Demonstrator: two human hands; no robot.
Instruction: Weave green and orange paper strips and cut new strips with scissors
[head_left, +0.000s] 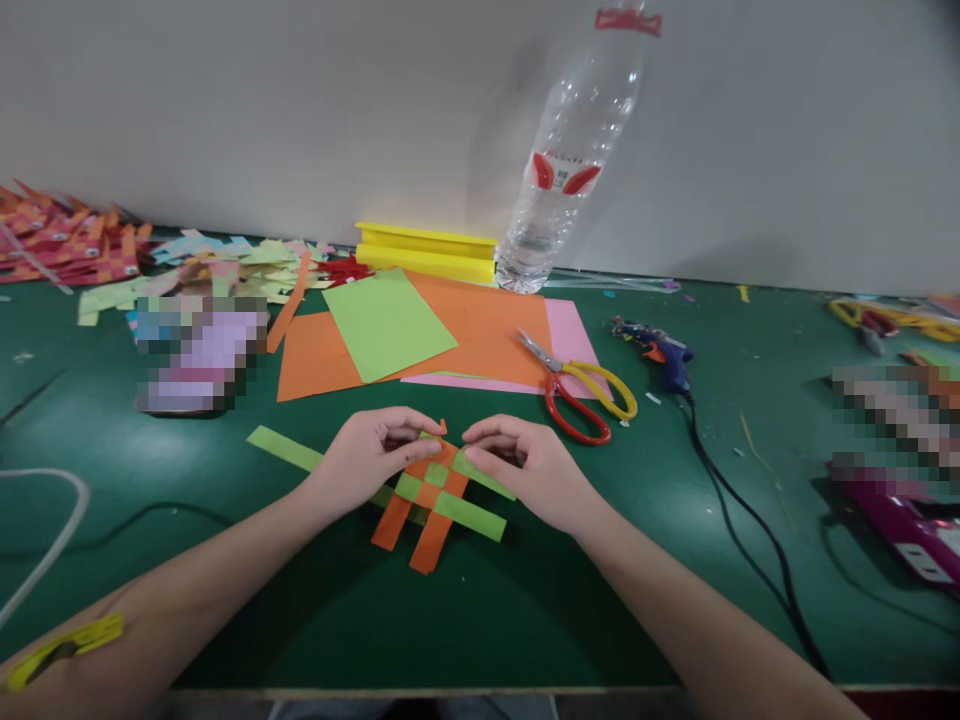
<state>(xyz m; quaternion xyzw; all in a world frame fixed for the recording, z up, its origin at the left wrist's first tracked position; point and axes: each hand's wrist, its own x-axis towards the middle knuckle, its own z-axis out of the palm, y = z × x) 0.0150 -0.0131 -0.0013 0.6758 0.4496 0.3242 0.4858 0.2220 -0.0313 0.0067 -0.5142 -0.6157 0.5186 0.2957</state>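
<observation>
Pinching woven paper strips [437,495], left hand [371,450] and right hand [525,465] palms down, fingertips nearly meeting

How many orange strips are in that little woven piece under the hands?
2. Both lie side by side in the weave, near ends poking out: left strip, right strip. The left hand and right hand may hide others.
</observation>
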